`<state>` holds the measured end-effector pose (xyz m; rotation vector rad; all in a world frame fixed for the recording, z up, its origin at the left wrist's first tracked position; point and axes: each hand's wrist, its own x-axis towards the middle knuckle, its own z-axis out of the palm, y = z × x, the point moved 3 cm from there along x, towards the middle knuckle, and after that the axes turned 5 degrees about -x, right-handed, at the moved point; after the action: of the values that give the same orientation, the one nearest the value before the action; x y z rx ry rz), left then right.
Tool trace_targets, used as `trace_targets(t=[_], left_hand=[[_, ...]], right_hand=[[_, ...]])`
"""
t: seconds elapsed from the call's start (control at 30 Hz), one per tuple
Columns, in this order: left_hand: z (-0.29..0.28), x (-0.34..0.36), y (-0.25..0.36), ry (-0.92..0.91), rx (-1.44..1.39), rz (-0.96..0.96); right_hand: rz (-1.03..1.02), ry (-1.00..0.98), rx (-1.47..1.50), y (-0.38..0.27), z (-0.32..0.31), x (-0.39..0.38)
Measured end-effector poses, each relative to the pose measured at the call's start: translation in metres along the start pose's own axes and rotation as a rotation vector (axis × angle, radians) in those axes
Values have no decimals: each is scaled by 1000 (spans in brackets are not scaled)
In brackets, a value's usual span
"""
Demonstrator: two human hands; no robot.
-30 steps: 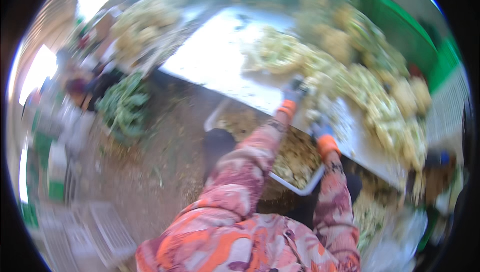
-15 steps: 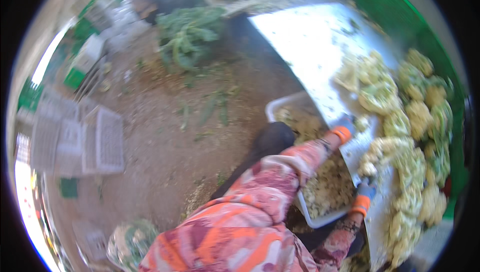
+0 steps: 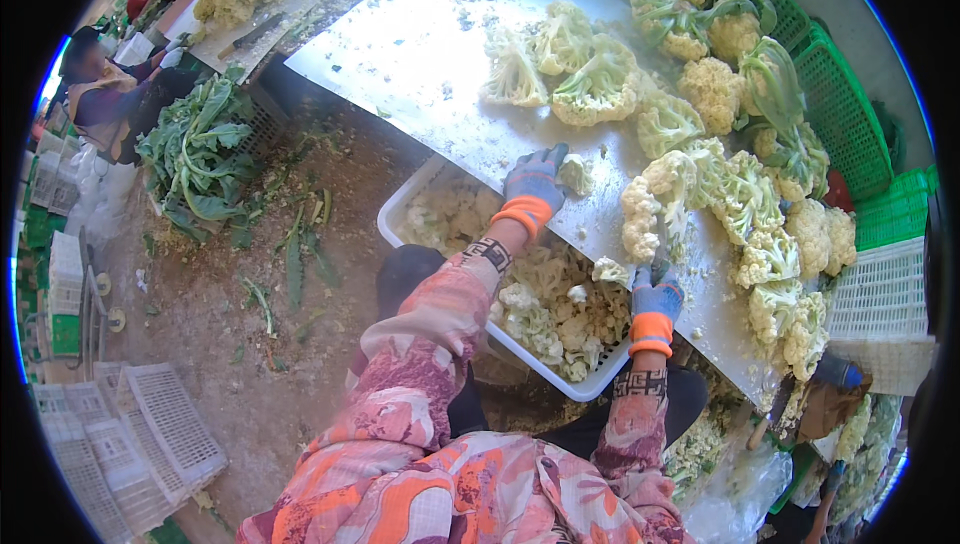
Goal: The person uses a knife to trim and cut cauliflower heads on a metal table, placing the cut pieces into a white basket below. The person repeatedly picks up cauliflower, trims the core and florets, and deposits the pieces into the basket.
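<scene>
My left hand, in a grey-blue glove with an orange cuff, rests at the edge of the metal table. Its fingers are closed against a small cauliflower piece. Further right, my right hand, gloved alike, is closed around a dark, narrow thing whose kind is unclear. Just beyond that hand lies a cut cauliflower piece, at the near end of a row of cauliflower heads. A loose floret shows between my hands, above a white crate holding many florets.
Green crates line the table's far right side, with a white crate beside them. White baskets stand at the lower left. Leafy greens are heaped on the left, near another person. Leaf scraps litter the floor.
The view has swung right, so table, crate and both hands appear further left, and the picture is sharper. My left hand stays by a small cauliflower piece; my right remains near the cauliflower row.
</scene>
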<state>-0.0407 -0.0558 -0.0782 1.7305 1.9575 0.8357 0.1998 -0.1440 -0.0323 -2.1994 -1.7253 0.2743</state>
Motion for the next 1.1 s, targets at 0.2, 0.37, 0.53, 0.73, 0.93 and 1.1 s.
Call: trace_targets(t=[0.2,0.37,0.53,0.73,0.93,1.1], left_hand=[[-9,-10,-12,74,-281,50],[0,-7,-13,104,-272,92],[12,-8,-31,155,-301,109],[5,-5,-19,107,-185,-7],[-2,-11,-2,58,-36,-20],[8,-19,1,52,35,-3]], right_hand=[[-31,86,151,-32,-24,2],[-278,35,185,-89,4,-5],[-169,-244,-37,-129,55,8],[-111,-313,-124,-143,72,12],[-53,-328,-147,-136,62,10],[-93,-363,-120,-113,70,6]])
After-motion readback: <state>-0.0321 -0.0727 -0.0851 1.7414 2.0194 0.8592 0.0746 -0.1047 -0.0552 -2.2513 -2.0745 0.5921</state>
